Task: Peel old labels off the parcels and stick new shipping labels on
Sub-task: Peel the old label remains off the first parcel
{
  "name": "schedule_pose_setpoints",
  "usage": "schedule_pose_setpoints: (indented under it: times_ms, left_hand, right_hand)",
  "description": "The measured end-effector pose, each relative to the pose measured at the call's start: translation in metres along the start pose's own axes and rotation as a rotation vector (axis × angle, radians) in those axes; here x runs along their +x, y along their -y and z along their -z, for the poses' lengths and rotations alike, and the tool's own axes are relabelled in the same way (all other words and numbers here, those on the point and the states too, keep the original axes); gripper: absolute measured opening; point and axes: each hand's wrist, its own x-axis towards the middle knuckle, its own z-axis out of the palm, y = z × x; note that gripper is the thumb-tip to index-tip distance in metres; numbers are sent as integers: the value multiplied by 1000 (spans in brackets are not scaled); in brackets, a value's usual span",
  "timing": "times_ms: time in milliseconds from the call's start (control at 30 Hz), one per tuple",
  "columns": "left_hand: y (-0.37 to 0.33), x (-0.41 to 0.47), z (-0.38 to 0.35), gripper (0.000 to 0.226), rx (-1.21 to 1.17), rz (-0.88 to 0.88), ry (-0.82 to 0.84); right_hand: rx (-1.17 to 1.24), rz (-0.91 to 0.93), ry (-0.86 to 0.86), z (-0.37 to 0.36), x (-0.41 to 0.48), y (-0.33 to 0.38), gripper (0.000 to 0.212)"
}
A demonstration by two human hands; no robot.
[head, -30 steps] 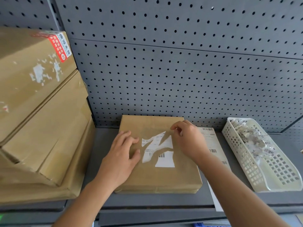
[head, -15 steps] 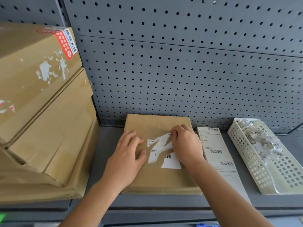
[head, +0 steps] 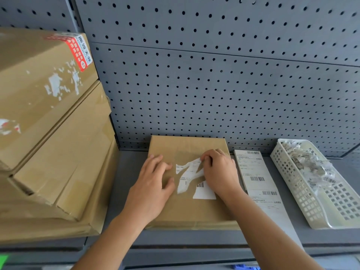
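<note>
The right hand (head: 220,172) hides the ragged old label's (head: 190,178) right side, pinching its top corner; the left hand (head: 153,184) lies flat, fingers straight, on the parcel (head: 187,211).

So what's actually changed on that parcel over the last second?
The right hand crept a little left and toward the person, its fingers now pinching the upper tip of the torn old label. The left hand stayed flat on the parcel. The label scraps look much the same, and the new label sheet and basket did not move.
</note>
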Motion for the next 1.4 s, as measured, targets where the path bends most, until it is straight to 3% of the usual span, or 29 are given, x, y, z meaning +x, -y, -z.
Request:
schedule_pose_setpoints:
  times_ms: [100, 233, 400, 533, 767, 1000, 1100, 1300, 1400]
  left_hand:
    - [0, 0, 0, 37, 0, -3, -1]
    - [0, 0, 0, 38, 4, -9, 1]
    - [0, 0, 0, 37, 2, -11, 2]
    - [1, 1, 0, 37, -1, -9, -1]
    - [0, 0, 1, 37, -3, -16, -6]
    - [0, 1, 2, 39, 16, -6, 21]
    - [0, 1, 2, 39, 13, -5, 22]
    - [0, 0, 2, 39, 11, -7, 8]
    - [0, 1, 2, 39, 8, -9, 10]
  right_hand:
    - [116, -36, -33, 4, 0, 0, 25]
    - [6, 15, -33, -1, -3, 2, 21]
    - [228, -54, 2, 12, -2, 3, 17]
    - [24, 42, -36, 2, -2, 2, 8]
    - [-361, 89, 27, -1, 2, 13, 16]
    - [84, -77, 231, 17, 6, 14, 13]
    - [194, -91, 221, 22, 4, 12, 12]
    - [-16, 25, 134, 12, 0, 12, 21]
    - [-82, 63, 94, 9, -3, 17, 11]
